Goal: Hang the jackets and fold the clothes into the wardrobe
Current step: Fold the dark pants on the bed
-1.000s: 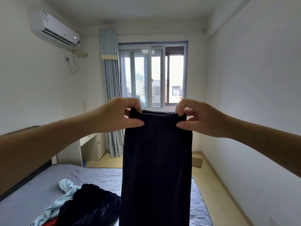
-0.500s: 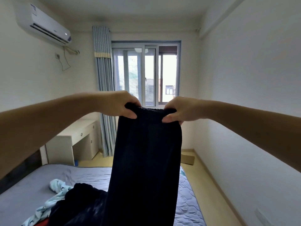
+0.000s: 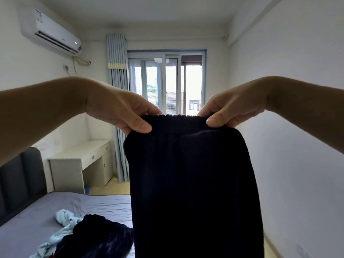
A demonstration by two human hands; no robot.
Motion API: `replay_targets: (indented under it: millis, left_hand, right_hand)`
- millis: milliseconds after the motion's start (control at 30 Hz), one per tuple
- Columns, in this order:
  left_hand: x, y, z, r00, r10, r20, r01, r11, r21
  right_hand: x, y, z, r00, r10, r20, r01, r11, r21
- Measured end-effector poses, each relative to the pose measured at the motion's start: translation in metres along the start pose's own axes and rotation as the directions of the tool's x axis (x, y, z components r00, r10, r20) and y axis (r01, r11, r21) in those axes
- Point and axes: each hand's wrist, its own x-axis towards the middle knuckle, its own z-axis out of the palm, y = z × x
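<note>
Since the preceding frame the two hands have moved slightly further apart. The dark navy ribbed knit garment [image 3: 189, 183] now sits closer to the camera, with its elastic top edge drawn wider. The garment hangs in mid-air at centre, above the near right part of the grey quilted bed [image 3: 28, 216]. The left hand [image 3: 121, 110] pinches the left top corner between thumb and fingers. The right hand [image 3: 227, 110] pinches the right top corner likewise.

Procedure, as judged:
- Keep the top edge level and taut.
- A bulge below the right-hand grip suggests a doubled layer; shake it out first.
- Let the fabric hang free of twist.
- Lower it flat onto bare bedding, away from the heap, before folding.

Count:
- Held garment, 1; hands, 2.
- Bed, near left: crumpled light blue patterned cloth [image 3: 63, 218], 1; dark plush heap [image 3: 96, 237], 1. The two are touching.
- Far left: white desk [image 3: 78, 161], 1; blue-grey curtain [image 3: 117, 71], 1; white wall air conditioner [image 3: 50, 32], 1.
- Far centre: window [image 3: 167, 81], 1.
- Wardrobe: not in view.
</note>
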Motion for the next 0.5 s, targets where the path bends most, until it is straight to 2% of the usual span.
replay_targets:
  millis: [67,133,167,233,300,367,433,500]
  left_hand:
    - [0.013,-0.002,-0.005,0.995,-0.104,0.01,0.104,0.995,0.003]
    - [0.037,-0.014,-0.007,0.964,-0.257,-0.073,0.263,0.961,0.084]
    - [0.053,-0.023,-0.007,0.934,-0.319,-0.161,0.34,0.931,0.131]
    - [0.09,-0.043,-0.006,0.843,-0.379,-0.382,0.476,0.856,0.201]
    - [0.122,-0.06,-0.009,0.726,-0.303,-0.617,0.597,0.723,0.348]
    - [0.139,-0.069,-0.019,0.6,-0.058,-0.798,0.68,0.562,0.471]
    - [0.143,-0.071,-0.038,0.492,0.113,-0.863,0.688,0.557,0.465]
    - [0.139,-0.068,-0.055,0.427,0.192,-0.884,0.688,0.565,0.455]
  right_hand:
    - [0.01,0.009,-0.007,0.996,0.067,0.054,-0.069,0.997,0.041]
    - [0.029,0.027,-0.011,0.985,0.17,0.03,-0.171,0.985,0.034]
    - [0.042,0.039,-0.013,0.973,0.227,-0.044,-0.226,0.974,0.024]
    - [0.074,0.068,-0.015,0.901,0.299,-0.316,-0.328,0.944,-0.044]
    - [0.107,0.094,-0.019,0.733,0.229,-0.641,-0.482,0.84,-0.251]
    - [0.127,0.109,-0.029,0.53,-0.033,-0.847,-0.618,0.669,-0.413]
    - [0.132,0.111,-0.048,0.382,-0.254,-0.889,-0.632,0.629,-0.452]
    - [0.129,0.103,-0.068,0.305,-0.372,-0.877,-0.608,0.632,-0.48]
